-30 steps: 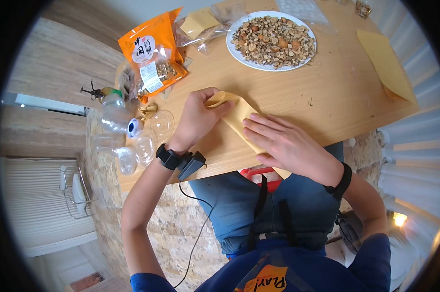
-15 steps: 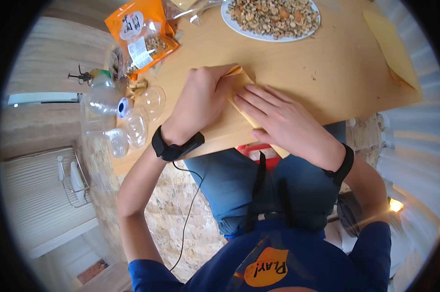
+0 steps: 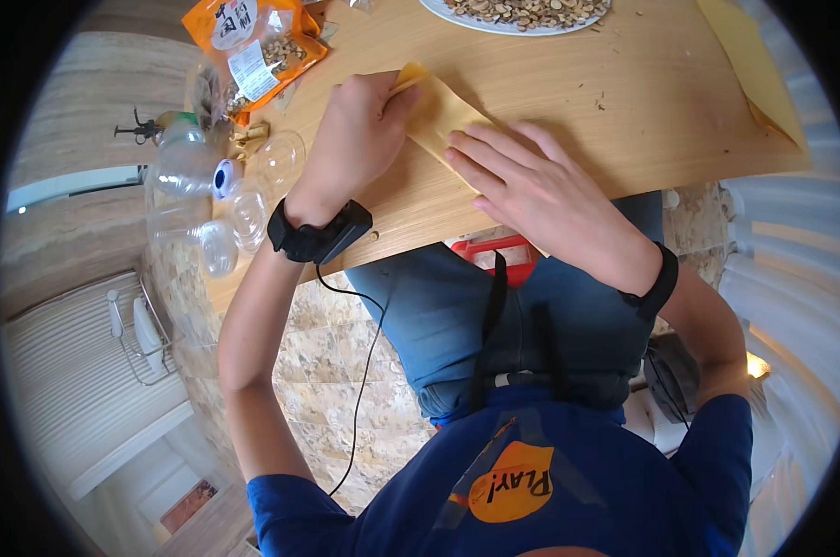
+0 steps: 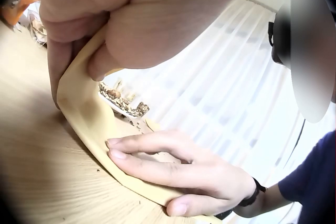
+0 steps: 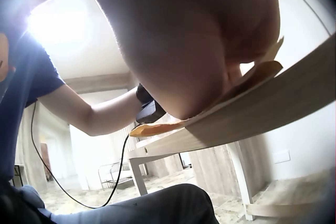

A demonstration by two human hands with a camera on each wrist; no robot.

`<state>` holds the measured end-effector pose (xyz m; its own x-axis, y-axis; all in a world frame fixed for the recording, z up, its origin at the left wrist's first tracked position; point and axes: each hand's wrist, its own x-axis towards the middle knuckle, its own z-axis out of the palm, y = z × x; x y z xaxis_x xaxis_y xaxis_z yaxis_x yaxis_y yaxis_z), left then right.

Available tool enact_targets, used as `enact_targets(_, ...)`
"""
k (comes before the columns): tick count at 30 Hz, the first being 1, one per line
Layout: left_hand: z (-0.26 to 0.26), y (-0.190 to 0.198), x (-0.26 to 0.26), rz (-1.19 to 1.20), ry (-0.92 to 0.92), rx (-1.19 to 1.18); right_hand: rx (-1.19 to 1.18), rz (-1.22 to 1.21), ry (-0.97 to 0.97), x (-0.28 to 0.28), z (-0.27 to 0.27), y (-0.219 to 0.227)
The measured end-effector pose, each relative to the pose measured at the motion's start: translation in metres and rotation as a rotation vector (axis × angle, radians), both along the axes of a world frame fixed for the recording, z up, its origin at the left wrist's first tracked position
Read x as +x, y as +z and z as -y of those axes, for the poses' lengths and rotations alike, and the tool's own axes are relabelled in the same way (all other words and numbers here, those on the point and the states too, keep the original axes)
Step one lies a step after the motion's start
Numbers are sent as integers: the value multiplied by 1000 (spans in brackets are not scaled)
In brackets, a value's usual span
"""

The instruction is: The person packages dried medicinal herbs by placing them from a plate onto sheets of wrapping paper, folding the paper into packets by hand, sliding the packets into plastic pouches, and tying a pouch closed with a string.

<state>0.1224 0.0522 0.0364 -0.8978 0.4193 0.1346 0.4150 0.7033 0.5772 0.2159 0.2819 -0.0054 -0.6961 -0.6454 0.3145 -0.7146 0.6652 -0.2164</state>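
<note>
A folded yellow kraft paper envelope [image 3: 441,113] lies slantwise on the wooden table near its front edge. My left hand [image 3: 350,139] pinches its far end, the thumb on one side and the fingers curled on the other. In the left wrist view the envelope's end [image 4: 86,103] stands raised from the tabletop, its side spread apart below the left thumb. My right hand [image 3: 554,190] rests flat on the nearer part, fingers straight and pointing toward the left hand. The envelope's near end is mostly hidden under the right hand and reaches past the table edge.
An orange printed bag [image 3: 285,42] of dried pieces stands at the far left, with clear plastic bottles [image 3: 180,167] below it. At the back, a white plate [image 3: 494,28] bears a heap of dried pieces. Another kraft envelope [image 3: 740,60] lies at the right edge.
The head view has shifted, so the table sits higher in it. My left hand turned over the envelope's end, then drew back to show more paper. The right hand stays pressed on it.
</note>
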Motion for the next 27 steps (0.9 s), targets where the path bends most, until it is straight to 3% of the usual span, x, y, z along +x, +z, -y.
enact_targets(4,-4,2,2,-13,-4,86,-16,-34,-3,-2,2,-6)
enact_targets(14,-21,32,19,54,9,27,-1,15,16,-4,6,1)
enact_targets(19,-15,28,16,127,5,10,-34,53,23,-5,5,-4)
enact_targets(21,-7,20,13,366,3,329,-37,35,29,-4,5,-6)
enact_targets(22,0,10,9,366,0,324,-41,34,26,-3,5,-6)
enact_targets(24,11,-9,4,776,163,873,-50,50,14,-2,6,-6)
enact_targets(27,16,-16,4,851,181,1021,-80,55,5,-2,5,-8)
